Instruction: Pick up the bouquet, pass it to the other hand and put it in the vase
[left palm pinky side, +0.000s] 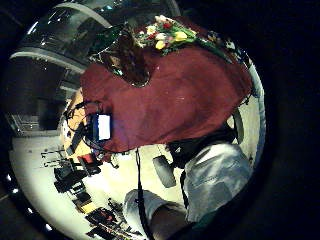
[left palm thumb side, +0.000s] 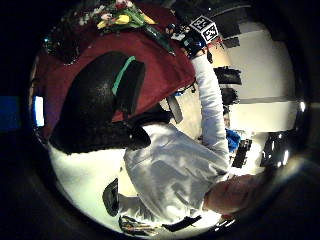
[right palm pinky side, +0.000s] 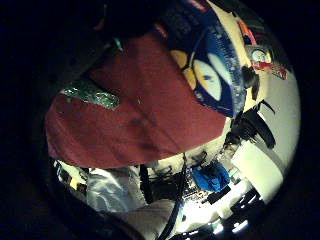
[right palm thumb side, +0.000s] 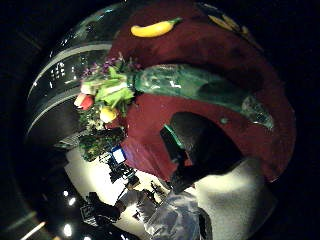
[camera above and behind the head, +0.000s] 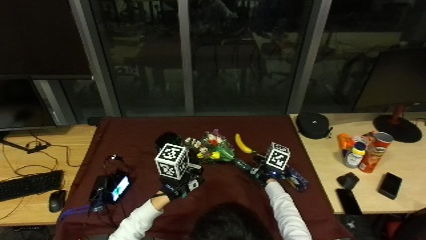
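I see the bouquet (camera above and behind the head: 216, 149) lying on the dark red tablecloth (camera above and behind the head: 133, 140), stem end pointing at my right hand (camera above and behind the head: 266, 172), whose finger state I cannot tell; my left hand (camera above and behind the head: 176, 186), farther off, holds nothing.

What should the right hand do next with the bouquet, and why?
Probably close the right hand round the bouquet wrapper's stem end and lift. In the outside view the bouquet lies flat on the dark red tablecloth, the right hand is at its stem end, and the left hand holds nothing. Whether the right hand already grips cannot be told.
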